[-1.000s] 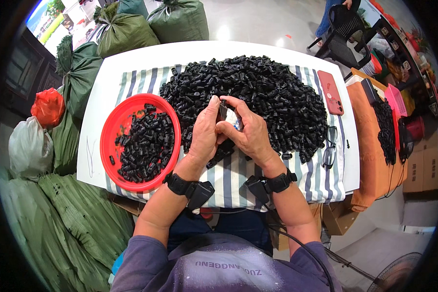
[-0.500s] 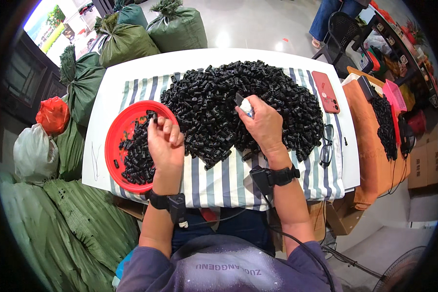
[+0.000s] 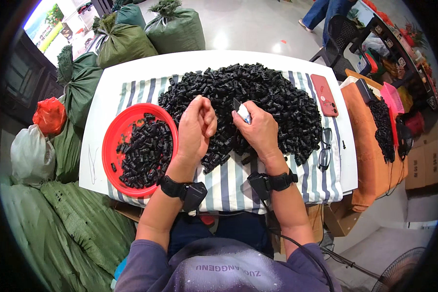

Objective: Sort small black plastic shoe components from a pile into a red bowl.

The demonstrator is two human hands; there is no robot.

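A big heap of small black plastic pieces [image 3: 248, 85] lies on a striped cloth [image 3: 224, 182]. My right hand [image 3: 260, 127] is closed around a small knife [image 3: 243, 113] with a dark blade and a white-and-blue wrapped part; its blade points up and left over the heap. My left hand [image 3: 195, 127] hovers at the heap's left side, fingers loosely curled, no piece visible in it. To its left stands a round red basin [image 3: 110, 141], holding many of the same black pieces.
A red phone [image 3: 323, 95] and eyeglasses [image 3: 325, 150] lie at the table's right. Tied green sacks [image 3: 175, 31] stand behind and left. An orange-covered surface [image 3: 362, 146] adjoins on the right, and a person in jeans [image 3: 328, 17] is beyond the chair [image 3: 338, 41].
My left hand has moved right, from above the red basin to the heap; the black piece at its fingertips is gone from them. My right hand keeps the knife, shifted slightly left.
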